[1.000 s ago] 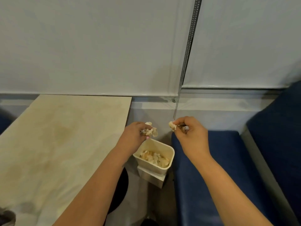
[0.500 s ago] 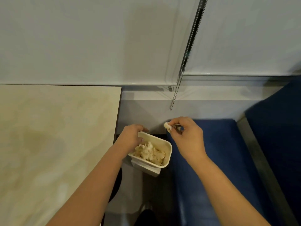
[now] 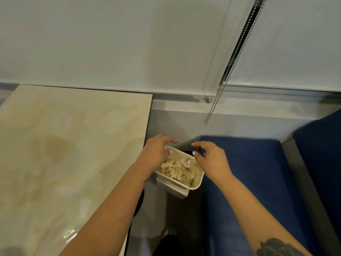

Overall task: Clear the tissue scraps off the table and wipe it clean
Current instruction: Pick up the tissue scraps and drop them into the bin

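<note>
Both hands have let go of their tissue scraps since the moment before, when the right hand pinched a small wad above the bin. Now the left hand [image 3: 156,154] hovers over the near-left corner of a cream plastic waste bin [image 3: 197,182], fingers loosely spread and holding nothing, its grip released. The right hand [image 3: 212,159] hangs over the bin's right rim, fingers relaxed and slightly curved, pink-painted nails showing, its grip likewise released and empty. Crumpled tissue scraps [image 3: 177,169], off-white with brownish stains, lie heaped inside the bin, which stands on the floor in the gap between the surface and a bench seat. That surface [image 3: 60,145], a glossy beige marble-patterned tabletop, fills the left of the view; faint darker patches and a glare of reflected light show on it. A blue upholstered bench seat [image 3: 249,172] runs along the right, with a blue backrest [image 3: 323,154] at the far right edge. White roller blinds [image 3: 110,43] cover the window behind, and a beaded metal pull chain [image 3: 230,61] hangs down between two blind panels, ending above a pale sill [image 3: 239,109]. A dark tattoo [image 3: 275,247] marks the right forearm near the lower edge of the view.
</note>
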Demonstrator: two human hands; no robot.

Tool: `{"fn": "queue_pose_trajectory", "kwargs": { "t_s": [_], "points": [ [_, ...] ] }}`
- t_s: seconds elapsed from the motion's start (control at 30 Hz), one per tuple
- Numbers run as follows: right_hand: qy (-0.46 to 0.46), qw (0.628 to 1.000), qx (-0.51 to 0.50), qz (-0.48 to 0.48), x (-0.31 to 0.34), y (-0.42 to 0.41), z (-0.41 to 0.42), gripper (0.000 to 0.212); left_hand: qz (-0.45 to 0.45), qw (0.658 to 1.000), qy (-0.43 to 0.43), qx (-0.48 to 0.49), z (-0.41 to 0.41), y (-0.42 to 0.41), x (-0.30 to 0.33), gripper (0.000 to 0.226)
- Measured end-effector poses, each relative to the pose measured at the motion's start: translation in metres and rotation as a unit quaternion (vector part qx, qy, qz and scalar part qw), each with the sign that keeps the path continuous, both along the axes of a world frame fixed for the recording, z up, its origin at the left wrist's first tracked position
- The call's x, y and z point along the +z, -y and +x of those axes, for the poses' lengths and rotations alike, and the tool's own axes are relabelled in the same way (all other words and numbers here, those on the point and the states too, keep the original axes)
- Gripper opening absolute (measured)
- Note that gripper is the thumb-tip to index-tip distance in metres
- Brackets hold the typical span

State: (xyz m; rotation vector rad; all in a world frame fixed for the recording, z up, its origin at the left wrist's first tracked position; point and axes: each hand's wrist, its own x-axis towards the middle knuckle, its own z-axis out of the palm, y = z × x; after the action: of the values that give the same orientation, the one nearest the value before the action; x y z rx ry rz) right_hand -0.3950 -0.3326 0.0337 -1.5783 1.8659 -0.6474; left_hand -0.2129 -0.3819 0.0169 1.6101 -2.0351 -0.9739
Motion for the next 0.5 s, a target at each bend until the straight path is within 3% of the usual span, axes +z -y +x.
{"fn": "queue_pose_trajectory", "kwargs": {
  "t_s": [0.5],
  "points": [
    [0.015, 0.997, 0.041, -0.064, 0.039, -0.028, 0.007, 0.027, -0.055, 0.998, -0.027, 0.025, 0.007, -0.04, 0.045, 0.032]
  ]
}}
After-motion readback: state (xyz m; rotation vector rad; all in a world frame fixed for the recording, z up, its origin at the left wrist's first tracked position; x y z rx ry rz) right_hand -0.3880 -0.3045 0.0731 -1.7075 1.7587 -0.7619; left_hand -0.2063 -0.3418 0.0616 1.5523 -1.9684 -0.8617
